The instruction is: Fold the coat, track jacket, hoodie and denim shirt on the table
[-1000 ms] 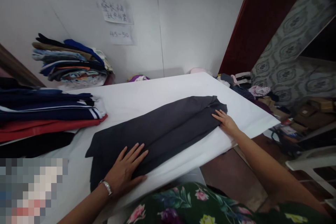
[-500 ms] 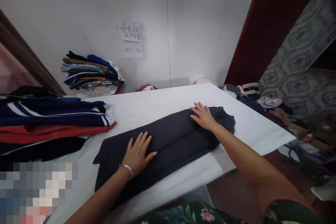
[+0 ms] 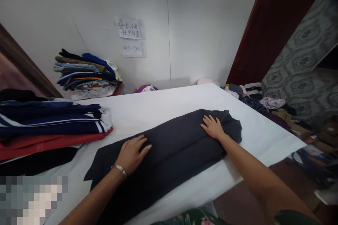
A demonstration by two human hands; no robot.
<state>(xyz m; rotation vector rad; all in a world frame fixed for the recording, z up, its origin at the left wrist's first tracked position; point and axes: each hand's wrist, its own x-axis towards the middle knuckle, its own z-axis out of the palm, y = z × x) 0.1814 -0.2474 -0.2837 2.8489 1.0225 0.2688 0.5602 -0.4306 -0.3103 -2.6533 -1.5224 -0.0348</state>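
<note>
A long dark grey garment (image 3: pixel 169 151), folded lengthwise, lies slanted across the white table (image 3: pixel 163 103). My left hand (image 3: pixel 131 153), with a silver bracelet at the wrist, rests flat and open on the garment's near left part. Further along, my right hand (image 3: pixel 213 128) presses flat on the far right end with its fingers spread, just short of the bunched end of the cloth. Neither hand holds anything.
A stack of folded navy, white-striped and red clothes (image 3: pixel 50 123) sits at the table's left. Another pile of folded clothes (image 3: pixel 87 74) stands by the wall under paper notes (image 3: pixel 131 29). Loose clothes (image 3: pixel 253 96) lie heaped beyond the right edge. The lower left corner is pixelated.
My right hand went from the garment's near right corner up onto its far end. My left hand slid a little up and left along the cloth. The view shifted slightly.
</note>
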